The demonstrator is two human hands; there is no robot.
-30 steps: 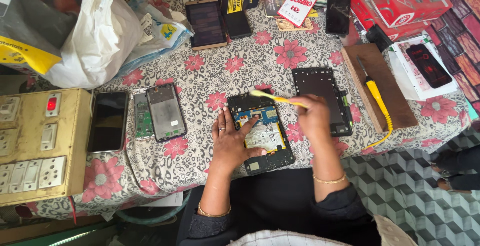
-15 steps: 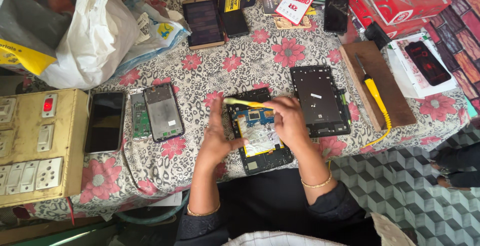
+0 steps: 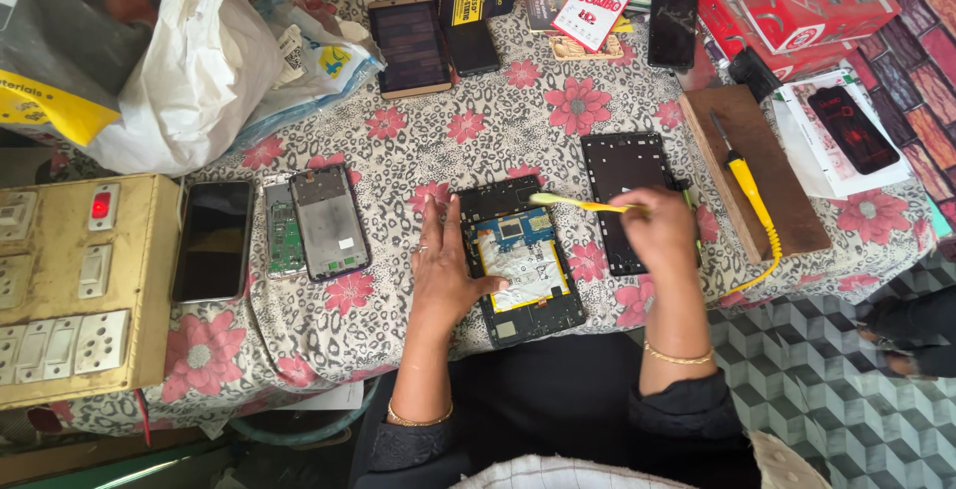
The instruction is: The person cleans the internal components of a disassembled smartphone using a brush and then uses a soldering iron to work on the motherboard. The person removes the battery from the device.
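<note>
A small phone repair stall.
Opened tablet (image 3: 521,262) at centre, dismantled phones (image 3: 314,223) left of it, switchboard box (image 3: 75,290) at far left, soldering iron (image 3: 747,182) at right, all on a floral-clothed table (image 3: 498,130).

Bright, even daylight; sharp focus.

A person's left hand (image 3: 445,268) lies flat against the side of an opened tablet (image 3: 520,260) on a floral tablecloth (image 3: 518,121). The right hand (image 3: 657,230) grips a yellow toothbrush (image 3: 583,203), bristles over the tablet's top edge, beside its removed back cover (image 3: 629,195).
</note>
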